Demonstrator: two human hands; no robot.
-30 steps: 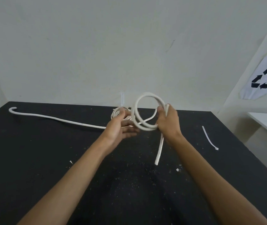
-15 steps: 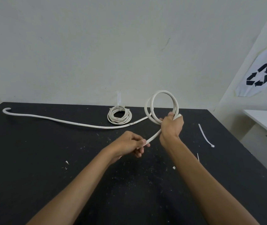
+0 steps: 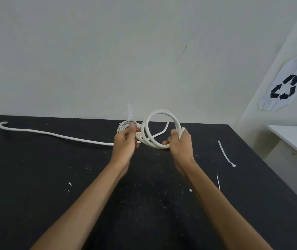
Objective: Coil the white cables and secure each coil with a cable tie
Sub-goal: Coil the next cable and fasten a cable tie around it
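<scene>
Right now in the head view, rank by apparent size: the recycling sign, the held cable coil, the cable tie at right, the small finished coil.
1. Recycling sign
2. Held cable coil
3. Cable tie; it is thin, so ranking it against the next is unsure
4. Finished coil, farther away and partly hidden by the left hand

A single head-worn wide-angle camera is looking forward and down across a black table toward a pale wall, both forearms reaching in close below; the curved edges are probably lens distortion.
</scene>
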